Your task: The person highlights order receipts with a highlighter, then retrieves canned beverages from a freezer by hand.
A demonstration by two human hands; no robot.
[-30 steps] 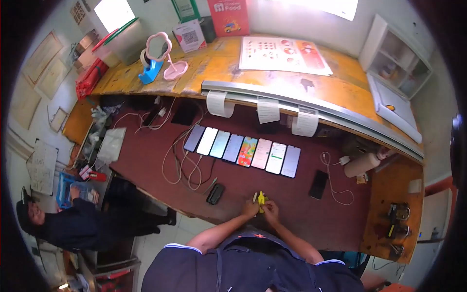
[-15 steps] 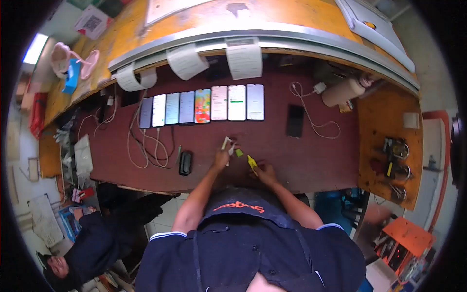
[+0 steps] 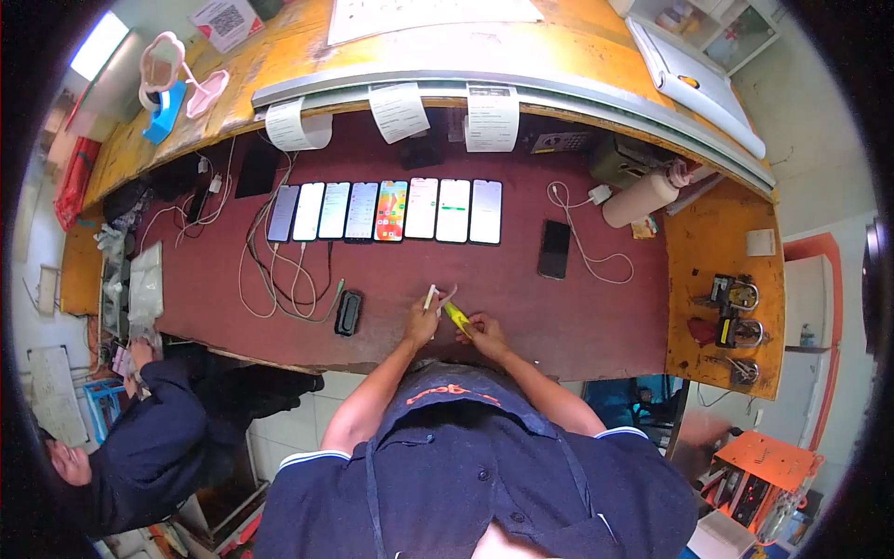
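Observation:
Around a yellow highlighter (image 3: 457, 317) the fingers of my right hand (image 3: 486, 337) are closed, its far end pointing up and left toward the other hand. My left hand (image 3: 423, 322) is closed on a slim white stick (image 3: 429, 297) that pokes up past the fingers. A thin pale strip (image 3: 449, 298) curls out beside it, close to the highlighter's end. Both hands are low over the dark red tabletop (image 3: 577, 326). Beyond them lies a row of several lit phones (image 3: 406, 211), screens up.
A black case-like object (image 3: 348, 313) and looped charging cables (image 3: 279, 270) lie left. To the right are a dark phone (image 3: 554, 250), a white charger cable (image 3: 596, 267) and a pale bottle (image 3: 643, 198). Printed papers (image 3: 492, 121) hang from the shelf. Another person (image 3: 168, 438) is at lower left.
The highlighter has come closer to my left hand, and the green piece seen between the hands no longer shows separately. The view has shifted; the other person's arm has moved.

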